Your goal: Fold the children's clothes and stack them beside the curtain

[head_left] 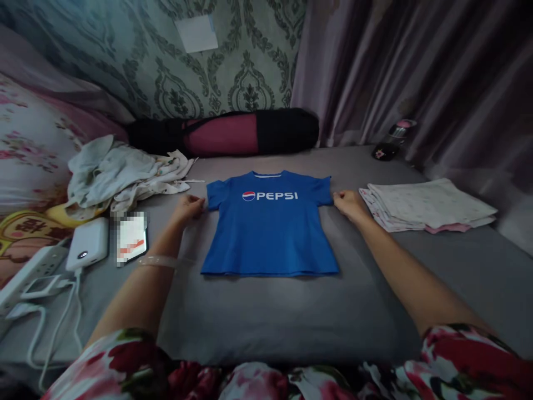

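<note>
A small blue T-shirt [270,233] with a white Pepsi logo lies flat, face up, on the grey bed sheet [291,316]. My left hand [188,208] rests at the tip of the shirt's left sleeve, fingers curled and pinching its edge. At the tip of the right sleeve, my right hand [348,203] is closed in the same way on the cloth. Both arms reach forward on either side of the shirt. A clear bangle [160,261] is on my left wrist.
A pile of crumpled light clothes [125,175] lies at the left, a stack of folded light garments [428,205] at the right. A phone [132,238], a white power bank [88,243] and a power strip [31,272] with cables sit near left. A black-and-pink roll [233,133] lies against the wall.
</note>
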`<act>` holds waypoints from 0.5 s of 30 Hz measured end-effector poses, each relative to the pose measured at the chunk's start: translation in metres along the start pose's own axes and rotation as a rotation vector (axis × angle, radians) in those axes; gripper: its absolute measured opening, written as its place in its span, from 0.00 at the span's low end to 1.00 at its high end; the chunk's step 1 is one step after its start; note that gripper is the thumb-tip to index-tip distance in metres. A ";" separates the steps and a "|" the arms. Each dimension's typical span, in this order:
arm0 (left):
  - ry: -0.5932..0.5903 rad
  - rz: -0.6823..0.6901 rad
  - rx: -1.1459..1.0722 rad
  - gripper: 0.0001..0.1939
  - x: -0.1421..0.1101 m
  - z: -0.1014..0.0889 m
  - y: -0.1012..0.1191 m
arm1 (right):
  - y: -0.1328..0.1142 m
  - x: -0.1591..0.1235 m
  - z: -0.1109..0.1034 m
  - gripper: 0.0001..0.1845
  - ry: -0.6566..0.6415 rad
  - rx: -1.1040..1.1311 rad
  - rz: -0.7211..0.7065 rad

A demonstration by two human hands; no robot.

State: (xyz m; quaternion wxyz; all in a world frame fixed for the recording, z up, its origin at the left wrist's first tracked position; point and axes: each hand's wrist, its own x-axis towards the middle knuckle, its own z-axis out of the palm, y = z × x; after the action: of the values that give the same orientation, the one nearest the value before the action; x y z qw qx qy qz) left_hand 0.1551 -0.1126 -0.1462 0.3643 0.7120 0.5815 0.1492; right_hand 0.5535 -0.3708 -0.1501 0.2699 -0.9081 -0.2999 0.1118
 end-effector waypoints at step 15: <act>-0.187 0.084 -0.091 0.29 -0.176 0.006 -0.011 | 0.032 -0.145 -0.031 0.30 -0.593 0.114 -0.500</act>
State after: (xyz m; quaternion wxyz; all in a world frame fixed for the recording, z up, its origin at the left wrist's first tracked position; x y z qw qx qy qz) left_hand 0.1024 -0.2787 -0.1210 0.4422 0.7293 0.5073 0.1236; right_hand 0.4646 -0.4933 -0.1357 0.2404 -0.7190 -0.5700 0.3167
